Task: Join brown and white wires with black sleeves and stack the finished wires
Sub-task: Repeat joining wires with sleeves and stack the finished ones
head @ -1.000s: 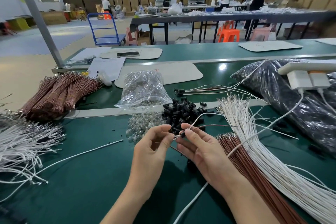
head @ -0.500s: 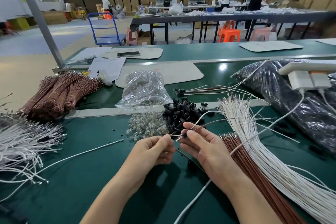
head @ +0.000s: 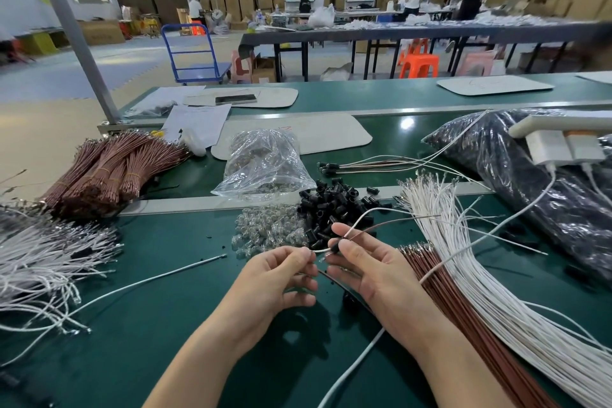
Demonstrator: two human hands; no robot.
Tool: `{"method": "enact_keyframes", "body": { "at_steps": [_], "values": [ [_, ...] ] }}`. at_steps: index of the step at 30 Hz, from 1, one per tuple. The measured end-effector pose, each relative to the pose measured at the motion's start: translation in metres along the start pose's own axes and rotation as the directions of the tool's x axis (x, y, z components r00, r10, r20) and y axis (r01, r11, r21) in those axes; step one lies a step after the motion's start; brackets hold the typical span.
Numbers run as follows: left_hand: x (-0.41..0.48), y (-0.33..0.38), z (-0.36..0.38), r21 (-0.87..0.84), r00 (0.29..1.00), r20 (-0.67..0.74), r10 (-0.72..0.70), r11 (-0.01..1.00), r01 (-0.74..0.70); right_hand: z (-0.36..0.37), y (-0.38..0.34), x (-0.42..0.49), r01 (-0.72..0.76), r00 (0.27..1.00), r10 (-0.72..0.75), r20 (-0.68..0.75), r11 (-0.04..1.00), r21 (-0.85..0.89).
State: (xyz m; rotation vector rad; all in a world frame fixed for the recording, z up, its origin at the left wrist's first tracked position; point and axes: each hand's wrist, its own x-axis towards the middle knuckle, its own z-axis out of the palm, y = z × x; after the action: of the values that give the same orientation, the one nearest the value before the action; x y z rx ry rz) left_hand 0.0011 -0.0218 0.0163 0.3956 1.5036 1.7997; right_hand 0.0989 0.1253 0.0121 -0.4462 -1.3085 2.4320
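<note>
Left hand [head: 278,278] pinches the bare end of a thin white wire [head: 359,216] between thumb and forefinger, the other fingers curled under. Right hand [head: 367,272] pinches a small black plastic sleeve [head: 335,247] at thumb and fingertip, palm up, the remaining fingers loosely spread. The white wire runs through the sleeve and arcs up to the right. A thin brown wire [head: 390,223] leaves the same sleeve beside it. Both hands sit close together just above the green table mat [head: 165,325], the sleeve between them.

Just behind the hands lie a heap of loose black sleeves [head: 331,205] and, touching it on the left, a pile of small clear glass bulbs [head: 268,232]. A crumpled clear plastic bag [head: 261,166] lies behind the bulbs. The finished joined wires [head: 381,164] lie stacked further back, their black ends pointing left.

To the right lies a long fan of white wires [head: 480,275], with a strip of brown wires [head: 463,308] along its near side. A black plastic bag [head: 546,192] sits far right with a white power strip [head: 563,142] on top. To the left are tied bundles of brown wires [head: 109,172], a tangled pile of white wires [head: 43,262] and a single loose white wire [head: 149,281] on the mat.
</note>
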Motion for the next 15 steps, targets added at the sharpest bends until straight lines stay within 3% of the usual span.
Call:
{"method": "enact_keyframes", "body": {
  "at_steps": [6,12,15],
  "values": [
    [0.001,-0.002,0.006,-0.053,0.999,-0.039,0.020,0.998,-0.022,0.003,0.002,0.000,-0.002,1.000,0.002,-0.006,1.000,0.013],
    [0.001,-0.002,0.012,-0.151,0.993,-0.048,-0.111,0.983,0.102,0.002,0.002,0.000,0.002,1.000,-0.002,0.014,1.000,0.018],
    [0.003,-0.002,0.012,-0.237,0.991,-0.073,-0.111,0.967,0.091,0.002,0.001,-0.001,-0.005,0.999,0.003,0.036,0.999,0.050]
  ]
}}
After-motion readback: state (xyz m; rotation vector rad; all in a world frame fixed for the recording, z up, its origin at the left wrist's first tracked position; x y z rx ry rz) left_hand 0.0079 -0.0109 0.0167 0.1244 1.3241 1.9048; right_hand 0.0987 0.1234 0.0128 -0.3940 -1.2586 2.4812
